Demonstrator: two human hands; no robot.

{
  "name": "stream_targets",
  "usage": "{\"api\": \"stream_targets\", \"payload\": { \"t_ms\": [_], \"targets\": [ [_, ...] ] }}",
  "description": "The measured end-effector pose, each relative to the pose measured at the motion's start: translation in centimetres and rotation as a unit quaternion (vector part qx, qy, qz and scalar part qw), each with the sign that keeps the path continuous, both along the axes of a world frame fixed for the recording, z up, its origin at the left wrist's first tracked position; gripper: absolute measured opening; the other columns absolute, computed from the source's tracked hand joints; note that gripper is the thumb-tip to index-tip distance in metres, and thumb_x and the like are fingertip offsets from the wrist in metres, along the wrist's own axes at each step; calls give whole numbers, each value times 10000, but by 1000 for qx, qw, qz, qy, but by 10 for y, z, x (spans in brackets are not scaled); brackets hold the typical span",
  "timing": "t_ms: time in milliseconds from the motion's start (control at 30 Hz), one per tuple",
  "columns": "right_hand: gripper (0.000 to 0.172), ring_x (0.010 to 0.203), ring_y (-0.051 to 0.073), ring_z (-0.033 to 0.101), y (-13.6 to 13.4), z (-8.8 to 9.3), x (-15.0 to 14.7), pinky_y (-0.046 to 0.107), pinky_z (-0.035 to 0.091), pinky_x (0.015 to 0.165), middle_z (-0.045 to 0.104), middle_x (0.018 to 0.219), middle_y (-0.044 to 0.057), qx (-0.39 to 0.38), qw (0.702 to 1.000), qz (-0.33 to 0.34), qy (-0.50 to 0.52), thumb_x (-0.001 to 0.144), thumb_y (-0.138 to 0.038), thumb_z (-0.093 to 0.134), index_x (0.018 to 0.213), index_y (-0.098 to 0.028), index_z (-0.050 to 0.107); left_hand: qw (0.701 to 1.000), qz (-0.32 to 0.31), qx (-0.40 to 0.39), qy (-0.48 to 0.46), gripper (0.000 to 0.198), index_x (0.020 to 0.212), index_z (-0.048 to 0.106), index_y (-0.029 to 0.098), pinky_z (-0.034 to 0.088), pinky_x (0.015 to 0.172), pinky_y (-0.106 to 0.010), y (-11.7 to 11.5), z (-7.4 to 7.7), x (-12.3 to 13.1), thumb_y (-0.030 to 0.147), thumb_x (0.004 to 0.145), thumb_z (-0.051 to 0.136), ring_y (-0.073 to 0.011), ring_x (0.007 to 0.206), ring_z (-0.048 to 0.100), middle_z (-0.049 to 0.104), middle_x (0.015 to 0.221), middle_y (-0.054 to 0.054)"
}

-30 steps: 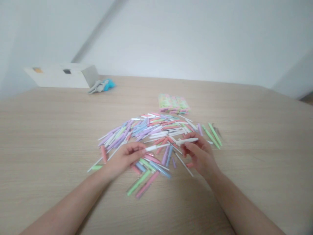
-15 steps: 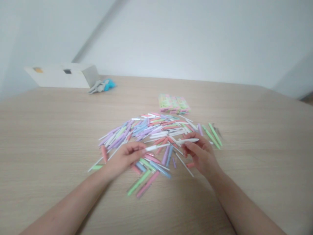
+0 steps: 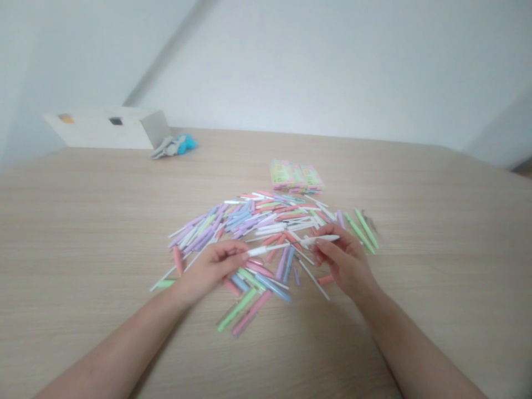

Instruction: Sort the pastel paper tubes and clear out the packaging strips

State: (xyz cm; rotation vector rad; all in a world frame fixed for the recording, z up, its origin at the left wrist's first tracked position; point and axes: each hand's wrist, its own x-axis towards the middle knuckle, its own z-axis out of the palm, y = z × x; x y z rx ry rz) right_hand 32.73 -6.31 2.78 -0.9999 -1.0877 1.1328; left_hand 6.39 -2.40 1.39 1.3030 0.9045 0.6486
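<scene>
My left hand (image 3: 220, 265) is closed on a slim white pen refill (image 3: 268, 249), pinched at its thicker left end and pointing right. My right hand (image 3: 341, 259) pinches a white pen barrel (image 3: 328, 238) whose tapered end points right. The refill's dark tip lies close to the left end of the barrel; blur hides whether they touch. Beneath both hands spreads a pile of pen parts (image 3: 266, 221) in purple, white, coral, blue and green. A green barrel (image 3: 238, 310) and a pink barrel (image 3: 251, 313) lie at its near edge.
Behind the pile sit small green and pink packs (image 3: 296, 176). Two green barrels (image 3: 366, 228) lie right of my right hand. A white box (image 3: 108, 130) stands far left, with a grey and blue crumpled cloth-like item (image 3: 177, 145) against it. All rest on a wooden table (image 3: 103, 221).
Almost nothing differs. Both hands keep their grips, and the barrel in my right hand has shifted very slightly to the right.
</scene>
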Motion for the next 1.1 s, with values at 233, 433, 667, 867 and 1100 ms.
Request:
{"api": "stream_targets", "payload": {
  "t_ms": [233, 433, 667, 867, 1100],
  "targets": [
    [190, 478, 68, 500, 0, 1, 3, 171, 406, 447, 593, 603, -40, -14, 999, 2, -31, 750, -328, 730, 807, -191, 611, 1000, 1, -6, 3, 357, 949, 644, 143, 540, 456, -236, -1, 3, 0, 442, 759, 686, -76, 507, 483, 542, 689, 21],
    [163, 499, 79, 497, 0, 1, 7, 187, 414, 452, 586, 631, -37, -25, 997, 12, -68, 765, -313, 709, 818, -197, 607, 1000, 8, 2, 8, 370, 979, 647, 147, 542, 458, -251, -1, 1, 0, 444, 761, 682, -88, 513, 508, 570, 712, 10],
    [146, 522, 76, 507, -3, 7, 5, 177, 442, 462, 600, 652, -29, -39, 995, 29, -85, 757, -285, 709, 813, -197, 606, 1000, 8, 8, 17, 363, 949, 642, 135, 541, 452, -245, -1, 2, 0, 444, 762, 681, -90, 527, 513, 569, 733, 1],
    [175, 517, 85, 512, -3, 6, 5, 192, 469, 468, 577, 628, -37, -58, 991, 34, -114, 735, -302, 730, 832, -204, 623, 1000, 0, 12, 19, 353, 954, 648, 141, 555, 474, -256, -1, 3, 0, 440, 768, 677, -106, 552, 550, 594, 759, -8],
    [216, 482, 84, 479, -3, 4, 0, 180, 392, 404, 539, 592, -43, -50, 985, 50, -155, 730, -367, 737, 824, -197, 644, 998, -19, 32, 40, 342, 972, 661, 161, 569, 505, -251, -2, 2, 0, 449, 786, 654, -114, 582, 580, 617, 796, -14]
  ]
}}
